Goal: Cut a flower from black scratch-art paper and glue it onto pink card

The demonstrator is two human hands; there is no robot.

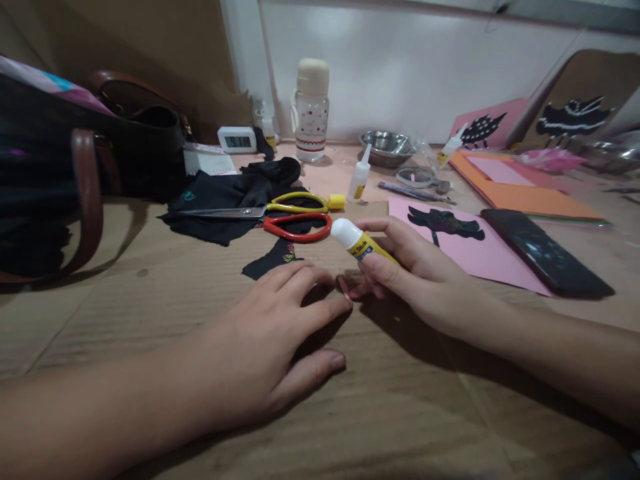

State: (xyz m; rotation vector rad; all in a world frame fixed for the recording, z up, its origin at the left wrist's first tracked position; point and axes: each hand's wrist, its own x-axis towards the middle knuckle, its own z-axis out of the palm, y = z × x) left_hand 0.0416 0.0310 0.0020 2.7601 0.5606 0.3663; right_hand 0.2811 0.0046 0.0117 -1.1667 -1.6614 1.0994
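My right hand [400,267] is wrapped round a yellow glue stick [361,245], its white end uncovered and tilted up to the left. Low on the cardboard, a small thin strip [343,287] lies between the fingertips of both hands. My left hand [295,320] rests palm down with its fingers spread, the index fingertip touching the strip's lower end. Beyond it are a black fabric scrap [270,261] and scissors [295,217] with one yellow and one red handle, lying partly on black cloth [220,193]. Near the scissors stands a yellow cap [337,202].
Pink paper [505,267] with a black cutout [445,222] and a dark phone [545,253] lie at right. Behind are a glue bottle [359,180], metal bowl [389,148], drinking bottle [312,113] and clock [237,140]. A dark bag [45,173] stands left.
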